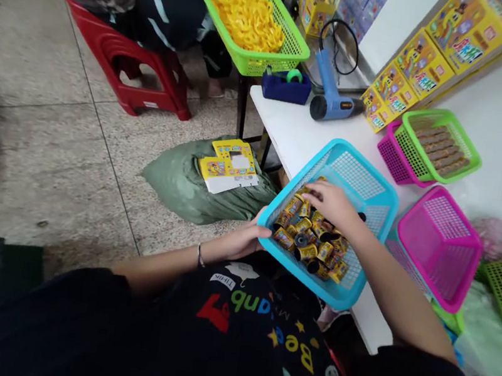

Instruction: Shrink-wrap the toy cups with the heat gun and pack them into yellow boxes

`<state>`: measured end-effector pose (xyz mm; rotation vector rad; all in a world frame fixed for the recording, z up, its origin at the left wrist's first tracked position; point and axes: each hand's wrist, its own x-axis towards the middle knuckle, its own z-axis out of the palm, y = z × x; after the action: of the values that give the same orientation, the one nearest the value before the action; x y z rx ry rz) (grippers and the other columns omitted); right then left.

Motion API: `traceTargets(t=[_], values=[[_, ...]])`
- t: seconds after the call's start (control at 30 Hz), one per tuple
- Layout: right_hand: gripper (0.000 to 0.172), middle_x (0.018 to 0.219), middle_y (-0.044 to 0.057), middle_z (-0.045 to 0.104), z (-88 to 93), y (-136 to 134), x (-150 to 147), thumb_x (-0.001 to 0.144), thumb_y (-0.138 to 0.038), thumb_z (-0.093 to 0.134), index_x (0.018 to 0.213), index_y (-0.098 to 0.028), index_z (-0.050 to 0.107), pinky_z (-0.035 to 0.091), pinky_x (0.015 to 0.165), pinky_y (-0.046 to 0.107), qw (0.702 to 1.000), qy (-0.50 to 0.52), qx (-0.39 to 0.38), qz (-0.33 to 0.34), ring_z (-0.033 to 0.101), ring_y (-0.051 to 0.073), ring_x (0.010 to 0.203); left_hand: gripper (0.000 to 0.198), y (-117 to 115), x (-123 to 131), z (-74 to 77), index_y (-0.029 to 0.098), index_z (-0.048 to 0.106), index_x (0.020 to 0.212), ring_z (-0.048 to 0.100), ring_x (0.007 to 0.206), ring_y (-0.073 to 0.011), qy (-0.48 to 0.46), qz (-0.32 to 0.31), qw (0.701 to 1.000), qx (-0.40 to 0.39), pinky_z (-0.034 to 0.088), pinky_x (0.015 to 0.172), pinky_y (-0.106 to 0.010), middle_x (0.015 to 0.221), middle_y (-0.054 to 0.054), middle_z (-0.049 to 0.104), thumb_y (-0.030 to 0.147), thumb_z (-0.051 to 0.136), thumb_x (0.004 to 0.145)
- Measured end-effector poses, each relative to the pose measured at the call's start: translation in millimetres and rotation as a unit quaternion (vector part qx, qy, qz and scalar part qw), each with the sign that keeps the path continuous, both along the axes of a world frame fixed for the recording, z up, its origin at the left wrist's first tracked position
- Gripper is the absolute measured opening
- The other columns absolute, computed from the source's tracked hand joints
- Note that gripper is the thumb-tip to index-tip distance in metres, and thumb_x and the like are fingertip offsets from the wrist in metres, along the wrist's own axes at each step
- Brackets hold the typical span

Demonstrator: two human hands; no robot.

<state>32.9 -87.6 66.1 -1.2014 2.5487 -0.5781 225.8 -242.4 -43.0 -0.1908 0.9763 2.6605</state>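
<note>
A light blue plastic mesh basket sits tilted across my lap and the table edge. It holds several small yellow-labelled rolls in a loose heap. My left hand grips the basket's near left rim from outside. My right hand lies over the heap with its fingers extended, touching the rolls at the top. Nothing clearly lies between its fingers. The hand hides part of the heap.
A white table runs right, bearing a blue heat gun, a dark blue tape dispenser, yellow printed cards, and green, pink and magenta baskets. A green basket of yellow rings stands behind. A seated person and red stool are left.
</note>
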Motion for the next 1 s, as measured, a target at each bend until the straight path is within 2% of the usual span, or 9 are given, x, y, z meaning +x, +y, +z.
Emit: traceTargets(t=[0.1,0.2,0.33,0.43,0.5,0.57,0.73,0.83,1.0], values=[[0.009,0.098,0.009,0.077,-8.2,-5.8,-10.0,0.088,-0.027,0.074,0.089,-0.02,0.08,0.054,0.095,0.04,1.0,-0.017,0.011,0.014,0.07,0.023,0.094,0.095,0.2,-1.0,0.7,0.031,0.037,0.158,0.071,0.103,-0.0247,0.015,-0.006,1.0,0.017,0.059,0.082,-0.032,0.14,-0.011,0.065,0.034,0.083,0.075],[0.017,0.081,0.005,0.072,-6.1,-2.9,-10.3,0.086,-0.027,0.077,0.071,-0.02,0.072,0.053,0.084,0.035,0.999,-0.023,0.001,0.026,0.066,0.019,0.082,0.096,-1.1,-1.9,3.8,0.035,0.036,0.159,0.071,0.109,-0.026,0.032,-0.011,0.999,0.027,0.059,0.085,-0.032,0.141,-0.009,0.065,0.033,0.084,0.076],[0.018,0.08,0.003,0.067,-6.5,1.4,-13.0,0.084,-0.03,0.078,0.072,-0.02,0.069,0.051,0.075,0.031,0.998,-0.059,-0.014,0.028,0.061,0.016,0.075,0.098,-2.8,-3.1,6.3,0.037,0.033,0.161,0.07,0.113,-0.0253,0.05,-0.018,0.998,0.032,0.059,0.085,-0.03,0.142,-0.008,0.065,0.033,0.085,0.077],[0.026,0.075,-0.001,0.064,-13.2,3.5,-18.3,0.075,-0.037,0.084,0.088,-0.019,0.071,0.052,0.068,0.031,0.989,-0.134,-0.036,-0.05,0.058,0.014,0.066,0.101,-4.2,-3.4,7.5,0.037,0.033,0.161,0.07,0.115,-0.0257,0.054,-0.028,0.997,0.038,0.059,0.091,-0.033,0.144,-0.009,0.063,0.035,0.087,0.076],[0.044,0.074,-0.002,0.063,-17.0,4.1,-21.2,0.068,-0.043,0.089,0.1,-0.017,0.073,0.055,0.07,0.033,0.976,-0.184,-0.056,-0.105,0.06,0.015,0.067,0.102,-5.3,-3.0,9.3,0.036,0.034,0.161,0.069,0.118,-0.0267,0.055,-0.03,0.997,0.035,0.059,0.093,-0.034,0.146,-0.009,0.061,0.037,0.088,0.075],[0.052,0.079,0.001,0.067,-18.0,3.8,-21.5,0.063,-0.048,0.091,0.102,-0.017,0.075,0.059,0.076,0.036,0.966,-0.217,-0.075,-0.122,0.064,0.016,0.072,0.102,-6.4,-2.5,10.9,0.035,0.035,0.16,0.067,0.122,-0.028,0.056,-0.031,0.997,0.031,0.06,0.094,-0.034,0.149,-0.009,0.059,0.04,0.089,0.074],[0.043,0.105,0.009,0.074,-13.0,2.6,-9.2,0.066,-0.053,0.088,0.083,-0.018,0.072,0.064,0.087,0.043,0.957,-0.249,-0.109,-0.103,0.071,0.02,0.084,0.102,-7.2,-2.3,8.7,0.03,0.037,0.161,0.06,0.132,-0.0324,0.055,-0.035,0.998,0.01,0.057,0.099,-0.036,0.152,-0.011,0.056,0.046,0.089,0.074],[0.04,0.106,0.01,0.076,-12.6,4.3,-3.7,0.07,-0.052,0.086,0.08,-0.018,0.067,0.064,0.094,0.047,0.956,-0.248,-0.102,-0.116,0.074,0.022,0.091,0.104,-7.9,-2.9,7.4,0.027,0.037,0.162,0.057,0.136,-0.0343,0.061,-0.022,0.998,0.002,0.055,0.104,-0.038,0.15,-0.011,0.058,0.046,0.089,0.074],[0.041,0.105,0.007,0.077,-18.1,7.2,-7.0,0.068,-0.054,0.087,0.078,-0.02,0.066,0.06,0.104,0.048,0.953,-0.255,-0.113,-0.116,0.074,0.026,0.109,0.106,-11.3,-4.4,10.6,0.026,0.035,0.163,0.054,0.14,-0.0351,0.071,-0.046,0.996,-0.018,0.052,0.11,-0.04,0.15,-0.012,0.06,0.051,0.088,0.076]])
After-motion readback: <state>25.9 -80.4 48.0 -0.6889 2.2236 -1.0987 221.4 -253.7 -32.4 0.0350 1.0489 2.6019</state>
